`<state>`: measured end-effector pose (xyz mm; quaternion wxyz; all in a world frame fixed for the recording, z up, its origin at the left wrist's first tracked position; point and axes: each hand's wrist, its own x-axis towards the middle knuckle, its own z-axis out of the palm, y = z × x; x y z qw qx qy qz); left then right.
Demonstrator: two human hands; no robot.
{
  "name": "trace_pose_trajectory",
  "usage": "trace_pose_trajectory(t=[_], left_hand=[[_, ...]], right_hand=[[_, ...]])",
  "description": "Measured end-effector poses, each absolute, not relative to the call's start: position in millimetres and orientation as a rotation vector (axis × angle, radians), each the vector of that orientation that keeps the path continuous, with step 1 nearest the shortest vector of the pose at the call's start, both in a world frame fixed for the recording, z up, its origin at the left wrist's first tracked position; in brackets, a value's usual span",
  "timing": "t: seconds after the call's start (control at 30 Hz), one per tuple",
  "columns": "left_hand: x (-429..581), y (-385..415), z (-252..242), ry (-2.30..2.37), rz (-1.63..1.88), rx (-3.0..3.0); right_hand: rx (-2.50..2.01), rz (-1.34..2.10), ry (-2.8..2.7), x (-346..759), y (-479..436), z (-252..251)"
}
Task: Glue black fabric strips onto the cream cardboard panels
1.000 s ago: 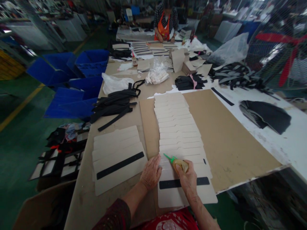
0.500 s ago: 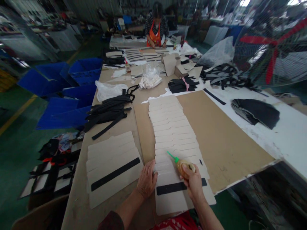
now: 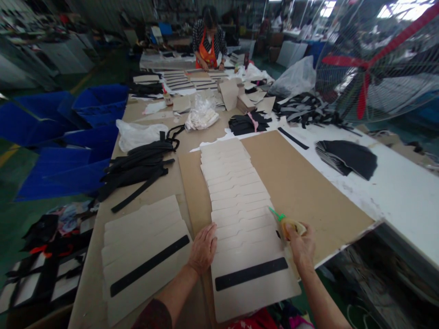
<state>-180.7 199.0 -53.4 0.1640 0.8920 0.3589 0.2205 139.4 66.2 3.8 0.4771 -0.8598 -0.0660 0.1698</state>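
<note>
Left hand (image 3: 204,250) is held palm down, fingers extended forward; left forearm (image 3: 178,292) is angled in from below. Right hand (image 3: 303,244), apart from it, is curled into a grip; bare right forearm (image 3: 322,297) is slanted inward.

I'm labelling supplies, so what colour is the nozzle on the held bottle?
The nozzle is green, clearest in the head view.

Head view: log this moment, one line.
left hand: at edge of overlapping beige cardboard sheets; right hand: holding green-nozzled amber bottle; flat black strip: on their nearest sheet
</note>
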Motion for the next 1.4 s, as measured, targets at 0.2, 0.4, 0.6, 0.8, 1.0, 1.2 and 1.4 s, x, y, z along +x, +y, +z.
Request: trace_pose_trajectory(t=[0.2,0.4,0.6,0.8,1.0,1.2,1.4], left_hand=[[-184.4,195.9,-55.2,0.994,0.642,2.530],[-184.0,196.7,-55.2,0.969,0.648,2.528],[-184.4,195.9,-56.7,0.964,0.648,2.518],[-184.2,195.0,-57.0,0.965,0.649,2.517],[-183.1,194.3,-55.2,0.962,0.641,2.516],[-182.3,194.3,-54.2,0.966,0.628,2.517],[-181.9,193.3,-55.2,0.973,0.611,2.513]], right_hand=[[-2.263,0.346,-0.294,139.4,67.0,1.2],[-2.310,0.338,-0.410,135.4,67.1,-1.9],[-2.302,0.355,-0.480,118.6,71.6,1.1],[-2.296,0.427,-0.509,101.6,78.2,11.3],[-2.273,0.519,-0.503,88.7,84.1,12.1],[-2.235,0.568,-0.530,80.6,87.8,8.3],[-2.218,0.600,-0.592,71.3,92.1,7.2]])
